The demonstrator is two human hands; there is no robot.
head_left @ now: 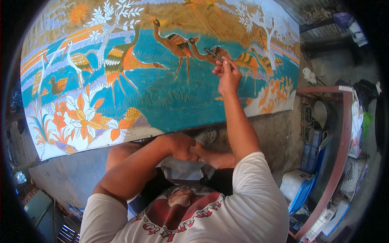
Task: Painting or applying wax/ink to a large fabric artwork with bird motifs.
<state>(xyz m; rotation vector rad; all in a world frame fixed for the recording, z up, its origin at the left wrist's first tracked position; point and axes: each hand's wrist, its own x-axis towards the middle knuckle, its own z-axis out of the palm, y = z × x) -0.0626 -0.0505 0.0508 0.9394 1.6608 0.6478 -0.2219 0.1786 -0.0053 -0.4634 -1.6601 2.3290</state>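
A large painted cloth (pixel 182 109) spreads before me, with orange and brown long-necked birds on a teal ground. My right hand (pixel 227 75) reaches to its right-centre part, pinching a dark slim tool (pixel 212 54). The tool's tip lies over a brown bird (pixel 199 48); whether it touches the cloth I cannot tell, nor its exact kind. Down by the cloth's lower edge, my left hand (pixel 182 147) rests against my crossed leg and foot (pixel 212 157). Its fingers are mostly hidden there.
To the right stands a reddish-brown frame (pixel 345 121) with a blue crate (pixel 304 194) and a white container (pixel 293 182) beside it. A perforated shoe (pixel 208 137) shows under the cloth's edge. A grey-green box (pixel 40 208) stands at lower left.
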